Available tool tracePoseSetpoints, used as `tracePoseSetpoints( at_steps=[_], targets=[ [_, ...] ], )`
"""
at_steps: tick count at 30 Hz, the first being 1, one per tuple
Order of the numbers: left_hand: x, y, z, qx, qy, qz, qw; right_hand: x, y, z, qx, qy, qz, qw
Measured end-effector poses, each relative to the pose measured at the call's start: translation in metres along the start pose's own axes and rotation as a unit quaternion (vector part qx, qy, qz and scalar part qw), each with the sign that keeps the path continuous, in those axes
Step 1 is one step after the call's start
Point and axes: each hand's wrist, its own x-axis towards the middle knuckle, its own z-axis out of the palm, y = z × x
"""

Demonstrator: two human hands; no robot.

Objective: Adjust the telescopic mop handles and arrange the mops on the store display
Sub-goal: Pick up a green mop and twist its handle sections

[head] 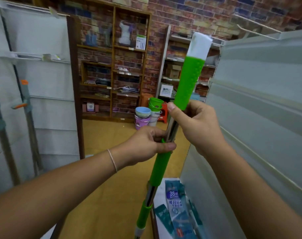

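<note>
mop handle (164, 163) upright before me | my left hand (146, 144) pinches its green lock collar, my right hand (196, 125) wraps the steel tube | risk: collar seemingly loose, tube slips down

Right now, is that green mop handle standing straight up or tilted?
Tilted. The green mop handle leans, top to the right, held by the left hand and right hand.

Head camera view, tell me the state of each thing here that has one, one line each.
Green mop handle: near upright, held in both hands.
Left hand: grips the handle at the green collar.
Right hand: grips the metal tube just below the upper green grip.
Buckets: stacked on the floor.
Orange-tipped mops: leaning against the left display.
</note>
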Motion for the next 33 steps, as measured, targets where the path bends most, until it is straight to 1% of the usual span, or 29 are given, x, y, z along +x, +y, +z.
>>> tracePoseSetpoints(
  at_steps=[4,7,13,16,19,22,27,30,33],
  targets=[
    [0.057,-0.004,-0.008,0.024,-0.027,-0.006,0.999,0.044,0.022,-0.009,-0.005,-0.007,-0.003,1.0],
    [0.095,-0.006,-0.014,0.023,-0.066,0.016,0.997,0.068,0.039,-0.015,-0.009,-0.007,0.008,1.0],
    [0.168,-0.019,-0.009,-0.076,-0.146,0.052,0.985,0.111,0.067,-0.03,-0.046,0.02,0.043,0.998],
    [0.204,-0.032,0.003,-0.13,-0.16,0.056,0.977,0.13,0.082,-0.039,-0.083,0.04,0.074,0.993],
    [0.24,-0.041,0.017,-0.155,-0.169,0.064,0.971,0.147,0.096,-0.05,-0.108,0.088,0.089,0.986],
    [0.274,-0.044,0.03,-0.155,-0.192,0.066,0.967,0.163,0.102,-0.058,-0.129,0.143,0.107,0.975],
    [0.325,-0.028,0.041,-0.137,-0.277,0.087,0.947,0.186,0.103,-0.072,-0.209,0.246,0.117,0.939],
    [0.348,-0.012,0.051,-0.139,-0.32,0.117,0.93,0.194,0.1,-0.083,-0.246,0.281,0.131,0.918],
    [0.365,0.003,0.065,-0.158,-0.37,0.139,0.905,0.193,0.096,-0.094,-0.268,0.313,0.157,0.898]
  ],
)
